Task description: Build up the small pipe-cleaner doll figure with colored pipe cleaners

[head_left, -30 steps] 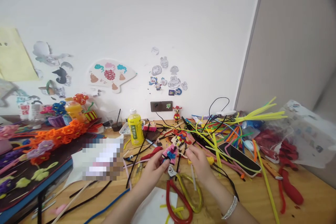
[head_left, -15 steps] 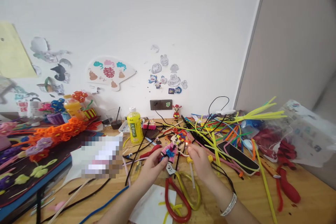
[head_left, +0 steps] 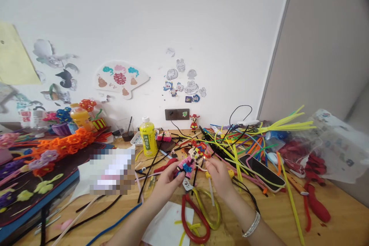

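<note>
My left hand (head_left: 170, 177) is closed on the lower body of a small pipe-cleaner doll (head_left: 187, 164) with a pink and blue outfit, a pale whiskered face and a red, yellow and blue headpiece. Beside the doll's head, my right hand (head_left: 216, 175) is closed on what looks like a lighter, mostly hidden by the fingers; a small bright spot glows at its tip, close to the headpiece. Scissors (head_left: 195, 223) with one red and one yellow handle lie on the table below the hands. A yellow glue gun (head_left: 230, 174) is partly hidden behind my right hand.
A yellow drink bottle (head_left: 148, 138) stands behind, left of the hands. Loose pipe cleaners (head_left: 236, 153) and a phone (head_left: 262, 173) lie to the right. Orange pipe-cleaner flowers (head_left: 63, 146) cover the left side. A red-hatted figurine (head_left: 194, 123) stands by the wall.
The bright flame at my right hand's fingertips looks smaller and dimmer. Both hands and the doll stay almost in place.
</note>
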`<state>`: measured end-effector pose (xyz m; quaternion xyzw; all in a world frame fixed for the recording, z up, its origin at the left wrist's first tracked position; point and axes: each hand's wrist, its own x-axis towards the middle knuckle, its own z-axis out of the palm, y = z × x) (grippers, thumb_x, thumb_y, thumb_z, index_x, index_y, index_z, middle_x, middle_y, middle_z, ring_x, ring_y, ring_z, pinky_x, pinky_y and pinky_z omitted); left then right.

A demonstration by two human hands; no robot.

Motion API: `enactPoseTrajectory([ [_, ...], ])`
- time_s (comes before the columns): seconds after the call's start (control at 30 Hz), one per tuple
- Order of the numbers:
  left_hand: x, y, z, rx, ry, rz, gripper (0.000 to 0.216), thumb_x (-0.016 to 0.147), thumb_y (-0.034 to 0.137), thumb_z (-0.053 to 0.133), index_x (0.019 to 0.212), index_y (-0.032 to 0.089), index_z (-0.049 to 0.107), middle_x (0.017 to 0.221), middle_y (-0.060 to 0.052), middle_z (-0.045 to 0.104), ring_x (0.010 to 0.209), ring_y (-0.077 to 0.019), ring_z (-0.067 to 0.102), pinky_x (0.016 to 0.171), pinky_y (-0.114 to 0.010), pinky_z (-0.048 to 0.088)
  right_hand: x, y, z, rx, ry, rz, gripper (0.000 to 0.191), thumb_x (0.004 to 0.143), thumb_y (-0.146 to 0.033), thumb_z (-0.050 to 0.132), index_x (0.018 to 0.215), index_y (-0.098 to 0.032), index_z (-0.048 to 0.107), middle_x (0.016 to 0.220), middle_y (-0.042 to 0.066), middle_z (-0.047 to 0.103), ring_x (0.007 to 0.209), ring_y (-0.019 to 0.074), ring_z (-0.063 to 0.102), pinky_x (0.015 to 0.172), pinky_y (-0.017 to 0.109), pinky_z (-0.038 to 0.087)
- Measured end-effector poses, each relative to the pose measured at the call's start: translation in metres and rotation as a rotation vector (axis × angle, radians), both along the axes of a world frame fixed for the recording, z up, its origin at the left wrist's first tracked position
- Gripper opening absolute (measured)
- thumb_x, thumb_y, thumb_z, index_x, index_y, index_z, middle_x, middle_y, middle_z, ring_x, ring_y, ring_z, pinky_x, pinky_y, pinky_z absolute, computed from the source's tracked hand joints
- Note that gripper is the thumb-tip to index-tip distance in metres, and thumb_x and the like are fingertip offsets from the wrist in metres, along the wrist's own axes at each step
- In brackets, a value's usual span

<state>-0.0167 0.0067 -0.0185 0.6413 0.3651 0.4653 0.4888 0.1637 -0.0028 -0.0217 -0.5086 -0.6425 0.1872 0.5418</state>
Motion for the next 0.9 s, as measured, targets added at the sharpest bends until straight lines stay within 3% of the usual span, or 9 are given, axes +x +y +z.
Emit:
enactPoseTrajectory([
  [0.4, 0.0005, -0.0011, 0.0027, -0.002, 0.004, 0.003, 0.053, 0.065, 0.051, 0.063, 0.101, 0.013, 0.059, 0.068, -0.001, 0.052, 0.056, -0.0104, 0.04, 0.051, -0.023, 0.036, -0.0007, -0.0019, 0.0023, 0.016, 0.02, 0.006, 0.028, 0.078, -0.031, 0.037, 0.052, -0.019, 0.04, 0.051, -0.004, 0.039, 0.051, 0.0119, 0.036, 0.051, 0.024, 0.026],
  [0.9, 0.0, -0.0007, 0.0025, -0.005, 0.002, 0.0, 0.047, 0.065, 0.051, 0.063, 0.093, 0.013, 0.059, 0.065, 0.0, 0.051, 0.055, -0.0106, 0.041, 0.052, -0.024, 0.037, -0.0035, -0.0029, 0.0007, 0.004, 0.076, -0.015, 0.027, 0.076, -0.03, 0.041, 0.056, -0.018, 0.053, 0.052, -0.001, 0.047, 0.058, 0.0152, 0.044, 0.053, 0.023, 0.031],
])
